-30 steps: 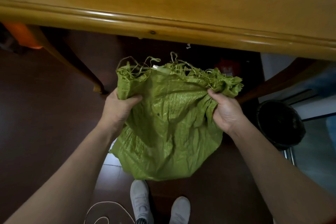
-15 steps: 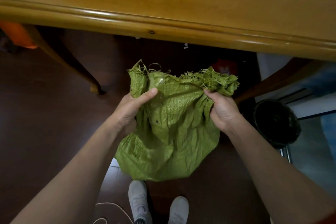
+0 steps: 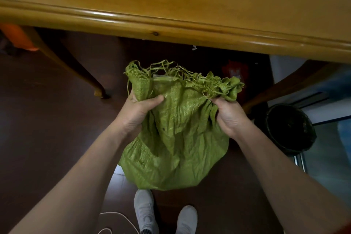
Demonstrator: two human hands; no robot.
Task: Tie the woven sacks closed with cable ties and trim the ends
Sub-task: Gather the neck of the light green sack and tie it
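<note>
early stage, judging from this view. holding green woven sack (image 3: 180, 138) in mid-air below the counter (image 3: 171, 24) edge, above dark floor (image 3: 47, 119), just ahead of grey shoes (image 3: 146, 213). left grip (image 3: 139, 112) wrapped round a bunched fistful at the mouth's left side, thumb across the front. right grip (image 3: 230, 118) clamped on gathered pleats at the right side. frayed mouth (image 3: 190, 74) at the top, loose threads all over; only partly gathered, flat stretch of weave between the two grips. clear plastic scrap (image 3: 163, 79) at the rim, can't tell what. no cable tie seen, no cutter seen. done: nothing closed yet. left: bring both bunches into one neck, loop and cinch a tie, trim the tail, then any other sacks. black bin (image 3: 290, 127) on the floor to the right, white cord (image 3: 117, 216) by the feet.
</note>
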